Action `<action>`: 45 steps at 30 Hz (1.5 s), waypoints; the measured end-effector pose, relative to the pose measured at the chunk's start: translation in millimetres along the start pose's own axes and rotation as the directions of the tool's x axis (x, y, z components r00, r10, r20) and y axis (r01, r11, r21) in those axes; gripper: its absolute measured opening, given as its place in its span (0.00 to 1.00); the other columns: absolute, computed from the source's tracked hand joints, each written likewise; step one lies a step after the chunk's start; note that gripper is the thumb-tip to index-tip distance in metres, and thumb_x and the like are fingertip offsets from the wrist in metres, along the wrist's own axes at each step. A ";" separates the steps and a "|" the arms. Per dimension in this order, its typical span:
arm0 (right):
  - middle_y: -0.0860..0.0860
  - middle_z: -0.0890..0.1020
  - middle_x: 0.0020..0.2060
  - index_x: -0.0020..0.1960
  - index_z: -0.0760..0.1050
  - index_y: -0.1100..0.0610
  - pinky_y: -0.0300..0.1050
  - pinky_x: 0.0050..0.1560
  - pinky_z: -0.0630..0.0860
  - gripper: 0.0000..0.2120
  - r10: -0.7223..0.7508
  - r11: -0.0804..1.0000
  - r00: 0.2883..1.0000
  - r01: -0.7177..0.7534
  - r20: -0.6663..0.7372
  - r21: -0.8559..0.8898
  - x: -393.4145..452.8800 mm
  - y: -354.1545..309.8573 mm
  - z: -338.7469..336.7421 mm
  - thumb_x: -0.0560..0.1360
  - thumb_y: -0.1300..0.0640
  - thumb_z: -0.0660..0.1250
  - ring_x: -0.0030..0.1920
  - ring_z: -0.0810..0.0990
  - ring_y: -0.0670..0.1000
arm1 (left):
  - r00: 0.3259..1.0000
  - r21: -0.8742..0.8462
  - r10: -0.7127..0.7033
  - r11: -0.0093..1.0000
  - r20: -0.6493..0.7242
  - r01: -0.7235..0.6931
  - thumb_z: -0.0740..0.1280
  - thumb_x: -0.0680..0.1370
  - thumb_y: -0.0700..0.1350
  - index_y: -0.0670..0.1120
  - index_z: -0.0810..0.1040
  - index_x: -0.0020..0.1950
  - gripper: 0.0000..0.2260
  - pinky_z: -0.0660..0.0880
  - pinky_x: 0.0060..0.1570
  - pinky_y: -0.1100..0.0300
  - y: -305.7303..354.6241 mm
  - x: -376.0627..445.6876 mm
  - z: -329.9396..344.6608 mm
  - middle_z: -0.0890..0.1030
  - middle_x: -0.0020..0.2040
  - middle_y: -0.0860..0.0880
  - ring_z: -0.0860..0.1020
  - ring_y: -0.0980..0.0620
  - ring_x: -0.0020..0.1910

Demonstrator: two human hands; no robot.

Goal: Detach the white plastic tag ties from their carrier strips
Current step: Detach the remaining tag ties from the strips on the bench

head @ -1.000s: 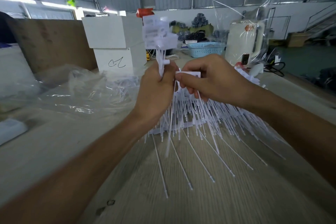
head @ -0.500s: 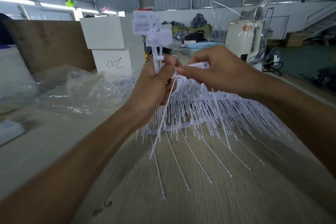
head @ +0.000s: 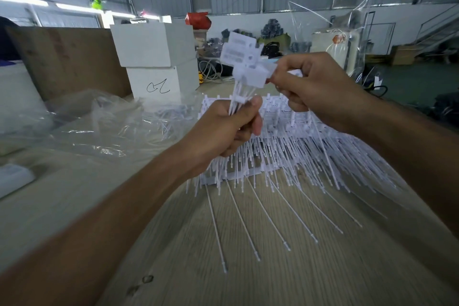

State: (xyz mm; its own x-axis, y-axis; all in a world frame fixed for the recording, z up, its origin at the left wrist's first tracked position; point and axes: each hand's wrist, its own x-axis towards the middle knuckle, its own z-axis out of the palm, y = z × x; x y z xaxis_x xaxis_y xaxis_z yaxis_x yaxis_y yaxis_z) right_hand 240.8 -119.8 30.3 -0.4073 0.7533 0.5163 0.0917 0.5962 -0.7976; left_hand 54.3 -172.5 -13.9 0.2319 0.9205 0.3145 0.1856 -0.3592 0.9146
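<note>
1. Since half a second ago, the right hand (head: 315, 89) has gone up and to the right, and the left hand (head: 223, 129) now sits lower than it; the bundle of ties (head: 244, 62) leans to the right instead of standing straight.
2. Only one piece of writing is readable: a black handwritten scribble, like a loop with a stroke, on the lower of two stacked white boxes (head: 154, 67). The flat tag heads carry grey printed lines, but these are too blurred to read.
3. The left hand grips the thin stems of the bundle in a closed fist, the thumb pressed on them at the top, and the tag heads stand above the fist.
4. The right hand pinches the edge of one tag head between thumb and forefinger, just at the right side of the bundle; its other fingers are curled round another small white piece, and a long thin stem hangs down below this hand.
5. The ties are white plastic: a flat rectangular head, a small block under it, then a long thin stem with a little knob at the end.
6. Many more ties on their carrier strips (head: 285, 146) lie in a heap in the middle of the wooden table (head: 273, 276), their stems spreading toward the near edge.
7. Clear plastic bags (head: 104, 129) lie at the left side of the table.
</note>
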 end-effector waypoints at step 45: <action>0.57 0.81 0.64 0.63 0.81 0.59 0.60 0.66 0.73 0.15 -0.203 0.576 0.959 0.280 0.197 -0.768 -22.8 136.2 41.6 0.77 0.62 0.71 0.65 0.77 0.62 | 0.927 0.732 -0.367 0.609 -0.081 0.305 0.61 0.84 0.47 0.45 0.79 0.47 0.11 0.67 0.34 0.57 -36.6 -99.5 -270.0 0.73 0.36 0.49 0.68 0.52 0.32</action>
State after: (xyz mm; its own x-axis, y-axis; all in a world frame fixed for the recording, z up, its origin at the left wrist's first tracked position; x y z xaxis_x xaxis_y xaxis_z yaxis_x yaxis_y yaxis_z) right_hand 224.7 -67.4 -103.1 -0.5885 0.5469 0.5955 0.6367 0.7674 -0.0756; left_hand -233.4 -209.4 -10.1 0.0692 0.9973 -0.0233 0.8825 -0.0503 0.4676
